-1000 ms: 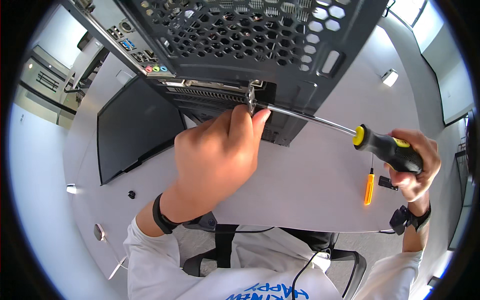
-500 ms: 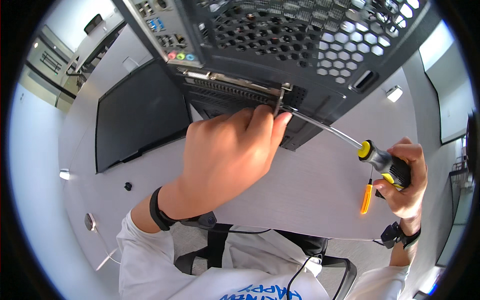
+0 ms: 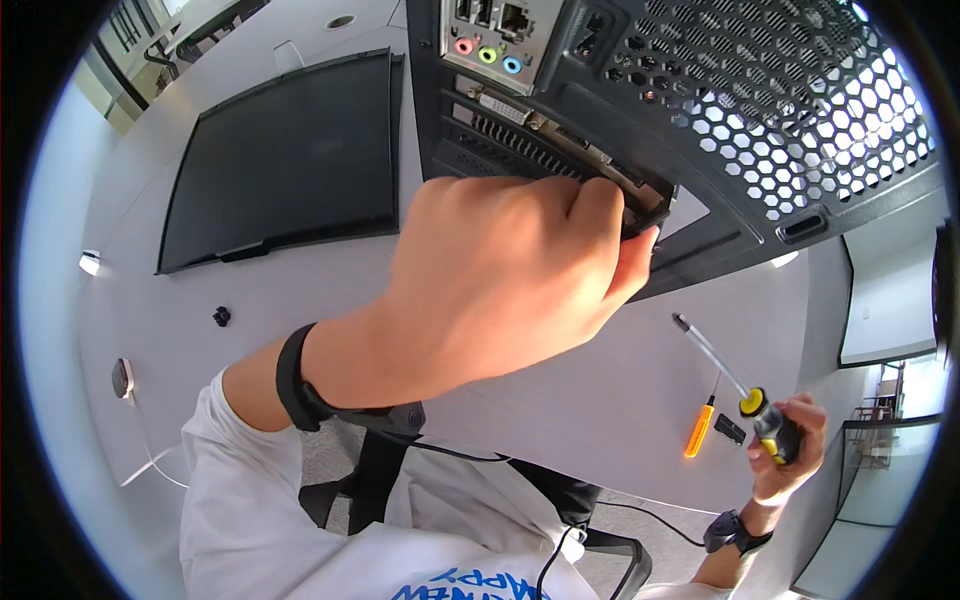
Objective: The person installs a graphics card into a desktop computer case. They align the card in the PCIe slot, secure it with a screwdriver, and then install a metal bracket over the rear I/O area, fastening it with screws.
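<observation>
I log, near to far: right hand (image 3: 790, 450) closed round the screwdriver (image 3: 752, 402), tip best angled clear; left hand (image 3: 510, 280) curled at the expansion slots (image 3: 525, 145), grip hidden, best held steady, without prying; computer case (image 3: 590, 115) beyond, over the counter (image 3: 580, 425).

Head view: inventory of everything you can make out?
Computer case: 1, black, upper right
Flat panel: 1, black, upper left
Small lump: 1, black, left side
Round puck: 1, dark, far left
Small fittings: 2, white, far left, right
Screwdriver: 1, black-yellow, right hand
Slim tool: 1, orange, right side
Flat piece: 1, black, right side
Table: 1, grey, centre
Chair: 1, black, bottom
Shirt: 1, white, bottom
Wristbands: 2, black, both wrists
Left hand: 1, bare, at case slots
Right hand: 1, bare, lower right
</observation>
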Action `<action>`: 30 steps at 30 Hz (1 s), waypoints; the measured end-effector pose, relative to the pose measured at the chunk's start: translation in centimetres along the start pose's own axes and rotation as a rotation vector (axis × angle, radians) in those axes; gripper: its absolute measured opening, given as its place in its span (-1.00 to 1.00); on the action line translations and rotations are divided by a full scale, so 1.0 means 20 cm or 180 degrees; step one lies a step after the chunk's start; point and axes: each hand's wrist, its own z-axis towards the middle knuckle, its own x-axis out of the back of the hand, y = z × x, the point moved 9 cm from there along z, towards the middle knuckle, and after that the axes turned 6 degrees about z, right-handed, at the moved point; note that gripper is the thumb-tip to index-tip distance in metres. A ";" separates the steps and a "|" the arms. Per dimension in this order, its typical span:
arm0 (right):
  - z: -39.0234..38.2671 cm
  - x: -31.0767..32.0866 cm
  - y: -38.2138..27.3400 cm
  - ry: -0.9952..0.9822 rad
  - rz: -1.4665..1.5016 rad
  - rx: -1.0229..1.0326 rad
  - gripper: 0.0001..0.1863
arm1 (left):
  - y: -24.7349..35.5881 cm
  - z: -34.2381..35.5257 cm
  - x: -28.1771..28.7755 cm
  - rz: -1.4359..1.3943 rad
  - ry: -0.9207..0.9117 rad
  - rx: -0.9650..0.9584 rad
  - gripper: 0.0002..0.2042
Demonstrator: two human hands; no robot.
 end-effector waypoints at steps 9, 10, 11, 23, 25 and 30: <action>-0.10 -0.02 -0.05 0.0176 0.0122 0.0079 -0.31 | 0.03 0.01 -0.04 -0.0096 0.0189 0.0002 -0.78; -0.11 -0.01 -0.05 0.0214 0.0090 0.0069 -0.31 | 0.04 0.01 -0.03 -0.0072 0.0216 -0.0041 -0.77; -0.12 0.00 -0.05 0.0216 0.0101 0.0060 -0.32 | 0.04 0.01 -0.04 -0.0053 0.0231 -0.0063 -0.77; -0.39 0.13 0.09 0.0626 0.0285 -0.0404 -0.38 | 0.03 0.09 0.10 -0.0276 0.0485 -0.0001 -0.78; -0.44 0.15 0.11 0.0656 0.0315 -0.0457 -0.39 | 0.05 0.09 0.12 -0.0355 0.0461 -0.0090 -0.83; -0.44 0.14 0.16 0.0610 0.0262 -0.0439 -0.40 | 0.01 0.12 0.08 -0.0206 0.0340 0.0048 -0.94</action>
